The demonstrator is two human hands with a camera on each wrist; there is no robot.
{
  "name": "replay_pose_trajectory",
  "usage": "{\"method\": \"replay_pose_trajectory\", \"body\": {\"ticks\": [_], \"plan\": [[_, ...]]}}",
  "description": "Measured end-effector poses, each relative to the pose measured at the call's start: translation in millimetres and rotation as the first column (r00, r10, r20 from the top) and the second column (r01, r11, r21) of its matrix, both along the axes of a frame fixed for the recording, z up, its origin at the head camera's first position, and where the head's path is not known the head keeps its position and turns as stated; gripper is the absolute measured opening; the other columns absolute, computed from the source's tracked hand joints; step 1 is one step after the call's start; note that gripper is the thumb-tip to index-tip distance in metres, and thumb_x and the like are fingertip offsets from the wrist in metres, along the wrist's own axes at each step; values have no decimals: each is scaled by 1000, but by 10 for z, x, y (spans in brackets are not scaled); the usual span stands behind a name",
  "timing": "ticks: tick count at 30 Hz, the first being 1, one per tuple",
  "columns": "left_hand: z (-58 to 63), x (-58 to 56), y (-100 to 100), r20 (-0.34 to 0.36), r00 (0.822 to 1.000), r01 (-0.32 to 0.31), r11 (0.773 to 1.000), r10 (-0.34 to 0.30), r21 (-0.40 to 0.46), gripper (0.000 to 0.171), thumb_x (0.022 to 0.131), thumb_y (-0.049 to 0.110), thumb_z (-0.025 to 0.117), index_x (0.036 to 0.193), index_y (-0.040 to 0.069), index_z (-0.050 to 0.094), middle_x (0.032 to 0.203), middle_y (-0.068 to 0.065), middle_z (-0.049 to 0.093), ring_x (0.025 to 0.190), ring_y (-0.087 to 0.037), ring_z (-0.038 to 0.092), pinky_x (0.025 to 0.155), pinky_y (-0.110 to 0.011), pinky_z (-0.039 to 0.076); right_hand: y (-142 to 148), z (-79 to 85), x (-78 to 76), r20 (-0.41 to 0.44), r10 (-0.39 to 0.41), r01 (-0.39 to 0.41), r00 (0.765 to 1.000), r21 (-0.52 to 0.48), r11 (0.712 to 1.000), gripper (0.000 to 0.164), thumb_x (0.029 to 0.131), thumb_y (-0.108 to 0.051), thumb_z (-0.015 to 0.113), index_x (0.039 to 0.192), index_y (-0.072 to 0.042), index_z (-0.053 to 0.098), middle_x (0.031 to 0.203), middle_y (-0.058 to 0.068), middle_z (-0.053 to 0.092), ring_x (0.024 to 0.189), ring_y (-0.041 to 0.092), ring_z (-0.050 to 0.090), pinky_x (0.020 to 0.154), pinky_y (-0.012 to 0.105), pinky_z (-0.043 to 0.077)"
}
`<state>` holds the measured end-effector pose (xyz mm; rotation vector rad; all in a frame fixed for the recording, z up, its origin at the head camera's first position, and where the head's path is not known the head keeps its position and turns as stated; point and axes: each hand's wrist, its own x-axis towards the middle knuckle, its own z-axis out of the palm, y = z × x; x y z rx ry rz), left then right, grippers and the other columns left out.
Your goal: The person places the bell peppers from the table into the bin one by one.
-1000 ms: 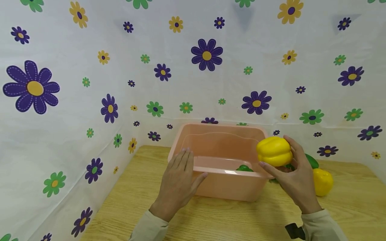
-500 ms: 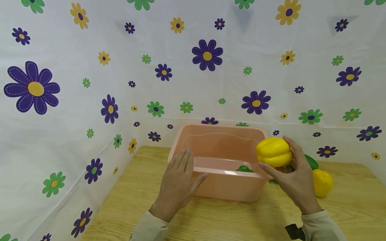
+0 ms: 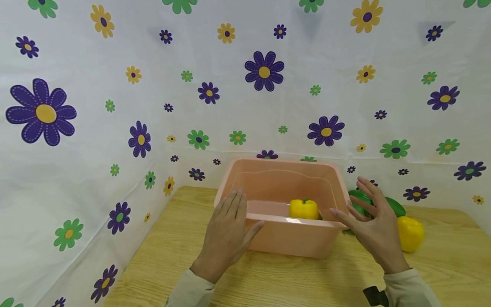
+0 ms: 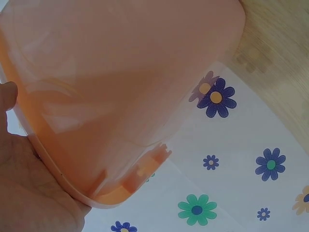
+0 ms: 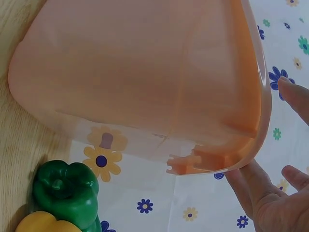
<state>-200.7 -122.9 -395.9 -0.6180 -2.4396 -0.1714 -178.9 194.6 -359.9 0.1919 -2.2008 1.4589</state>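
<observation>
A pink plastic tub (image 3: 289, 238) stands on the wooden table in the head view. Inside it, near the front right, sits a yellow bell pepper (image 3: 303, 209), with a sliver of green showing behind it. My left hand (image 3: 226, 232) lies over the tub's front rim at the left, fingers straight and together; in the left wrist view that hand (image 4: 36, 183) is along the rim. At the tub's right corner, my right hand (image 3: 374, 226) has its fingers spread and holds nothing. The right wrist view has the right hand's fingers (image 5: 256, 181) right at the rim's corner.
Right of the tub, partly behind my right hand, are green peppers (image 3: 395, 207) and another yellow bell pepper (image 3: 410, 233). The right wrist view shows a green bell pepper (image 5: 67, 188) beside a yellow one (image 5: 46, 223). A flowered white sheet (image 3: 284, 106) hangs behind the table (image 3: 172, 256).
My right hand has let go of the yellow bell pepper, which has moved left and down into the tub. The right fingers have spread. My left hand stays on the rim.
</observation>
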Motion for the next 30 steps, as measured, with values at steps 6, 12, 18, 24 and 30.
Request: {"method": "replay_pose_trajectory", "body": {"ticks": [6, 12, 18, 24, 30], "plan": [[1, -14, 0, -7, 1000, 1, 1000, -1, -2, 77, 103, 55, 48, 144, -10, 47, 150, -26, 47, 140, -37, 44, 119, -47, 31, 10, 3, -16, 11, 13, -13, 1000, -5, 1000, 93, 82, -15, 87, 158, -21, 34, 158, 17, 37, 124, 46, 57, 82, 15, 52], [3, -31, 0, -1, 1000, -3, 1000, 3, 6, 77, 102, 55, 50, 145, -9, 47, 151, -25, 46, 141, -37, 44, 119, -48, 31, 18, 9, -41, 22, 12, -12, 1000, 3, 1000, 94, 82, -17, 87, 159, -21, 33, 159, 17, 35, 123, 47, 57, 82, 14, 52], [8, -35, 0, 0, 1000, -12, 1000, 12, -1, 78, 103, 56, 49, 145, -9, 47, 152, -25, 45, 141, -37, 44, 119, -47, 31, 21, 3, -63, 27, 20, -20, 999, -2, 1000, 95, 81, -16, 88, 159, -20, 32, 159, 15, 35, 123, 45, 58, 82, 16, 53], [28, -34, 8, -2, 1000, -5, 1000, 5, 3, 77, 103, 55, 48, 145, -10, 47, 151, -25, 46, 141, -37, 44, 119, -47, 32, 38, 21, -64, 30, 18, -18, 999, -1, 1000, 96, 81, -17, 88, 159, -21, 33, 159, 16, 36, 123, 46, 58, 81, 16, 53], [30, -26, 10, 0, 1000, 0, 1000, 0, 4, 76, 103, 54, 49, 145, -10, 47, 151, -25, 46, 140, -38, 44, 119, -48, 32, 64, 12, -60, 31, 32, -31, 999, -33, 999, 92, 84, -14, 85, 159, -22, 33, 159, 17, 36, 120, 32, 63, 81, 17, 54]]}}
